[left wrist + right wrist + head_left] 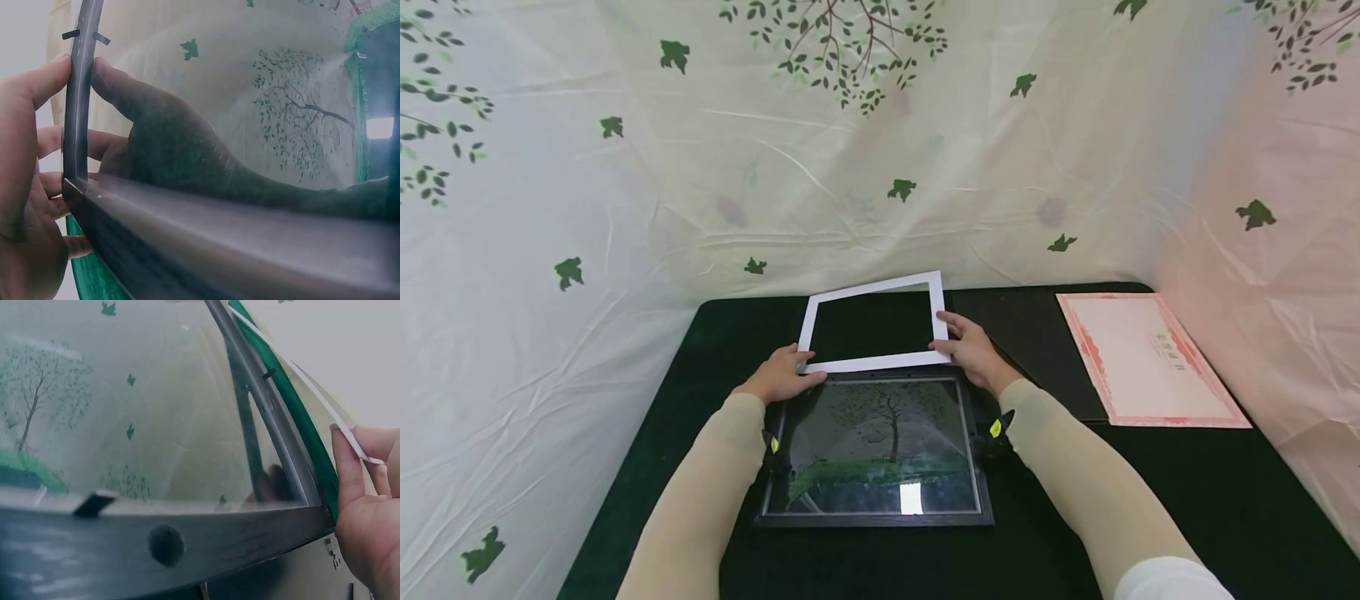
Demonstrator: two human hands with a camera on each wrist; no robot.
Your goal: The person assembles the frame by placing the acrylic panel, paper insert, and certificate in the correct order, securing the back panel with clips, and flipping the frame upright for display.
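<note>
A white rectangular picture mat [880, 363] tilts up behind a black picture frame [872, 521] in the head view. The frame's glass [842, 433] mirrors the tree-printed curtain. My left hand [781, 375] holds the mat's lower left corner, its thumb by the frame's far edge. In the left wrist view that hand [31, 187] appears beside the frame's dark bar [78, 112], with its reflection in the glass; the mat is not visible there. The mat's right side is pinched by my right hand [973, 346]; the right wrist view shows its thin edge [331, 406] between fingers and thumb.
To the right lies a paper with a pink border [1157, 358], partly over a flat black board [1037, 350]. Dark green cloth [647, 500] covers the table. Leaf-printed curtains [820, 192] stand behind and at both sides. Small dark tabs [95, 503] stick out from the frame.
</note>
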